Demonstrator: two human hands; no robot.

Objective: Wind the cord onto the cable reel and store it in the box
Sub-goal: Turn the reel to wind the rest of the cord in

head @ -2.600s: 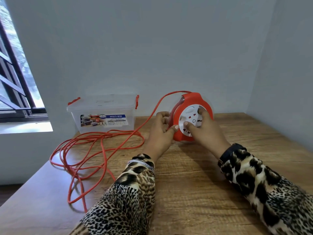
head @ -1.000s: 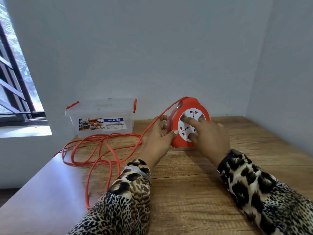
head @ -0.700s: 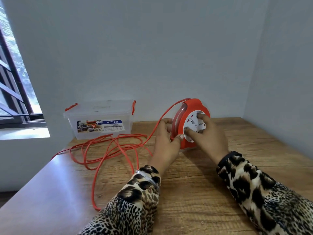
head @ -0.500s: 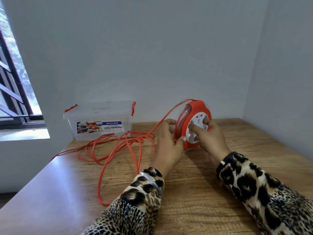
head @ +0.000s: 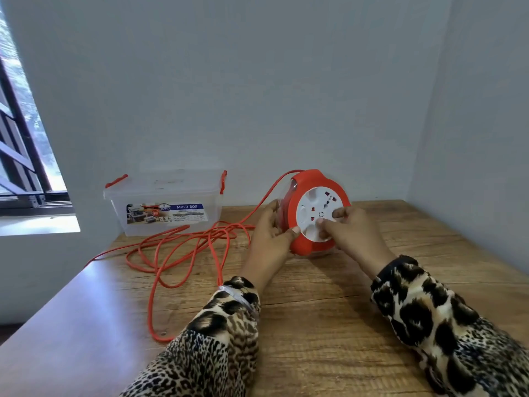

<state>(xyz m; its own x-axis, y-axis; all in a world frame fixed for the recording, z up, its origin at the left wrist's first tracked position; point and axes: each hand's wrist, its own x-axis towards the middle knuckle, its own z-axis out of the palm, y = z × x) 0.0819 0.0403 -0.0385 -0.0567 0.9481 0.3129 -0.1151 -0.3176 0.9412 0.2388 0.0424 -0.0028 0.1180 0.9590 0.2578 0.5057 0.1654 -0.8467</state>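
Note:
An orange cable reel (head: 309,242) with a white socket face stands on edge on the wooden table (head: 329,325), near the back wall. My left hand (head: 269,239) grips its left rim, thumb on the front. My right hand (head: 349,233) has its fingertips curled on the white socket face. The orange cord (head: 183,253) leaves the top of the reel, drops left and lies in loose loops on the table. One strand runs off the table's left edge. A clear plastic box (head: 166,204) with orange latches and its lid on stands at the back left.
Walls close in behind and to the right of the table. A window (head: 20,156) with dark bars is at the far left. The cord loops lie between the box and my left arm.
The pile of loose cord has shrunk and drawn toward the reel. The white socket face has turned under my right hand. My left hand has stayed on the rim.

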